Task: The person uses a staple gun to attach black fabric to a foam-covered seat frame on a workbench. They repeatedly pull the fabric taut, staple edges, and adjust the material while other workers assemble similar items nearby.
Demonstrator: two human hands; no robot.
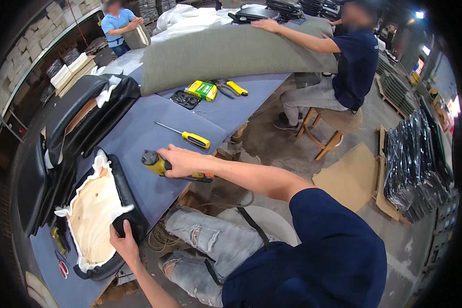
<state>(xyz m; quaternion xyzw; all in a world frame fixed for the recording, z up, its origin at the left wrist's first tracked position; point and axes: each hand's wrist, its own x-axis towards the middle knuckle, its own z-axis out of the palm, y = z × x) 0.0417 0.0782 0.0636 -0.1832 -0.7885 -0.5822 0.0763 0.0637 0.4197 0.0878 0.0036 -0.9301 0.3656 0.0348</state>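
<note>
A black upholstered seat (pixel 95 210) lies face down on the blue-grey table, its bare wooden panel framed by ragged white padding and loose black cover. My left hand (pixel 124 241) grips its near right edge, thumb toward the wood and fingers on the black cover. My right hand (pixel 182 160) is closed around a yellow and black staple gun (pixel 156 163), held over the table's edge to the right of the seat. Beyond that hand lies a yellow-handled screwdriver (pixel 195 139).
More black upholstered pieces (pixel 82 113) are stacked on the left, near red-handled scissors (pixel 63 269). A green and yellow box (pixel 202 90), pliers (pixel 224 88) and a yellow cutter (pixel 237 88) lie farther back. Across the table, a co-worker (pixel 351 61) sits touching a large grey-green padded piece (pixel 231 51).
</note>
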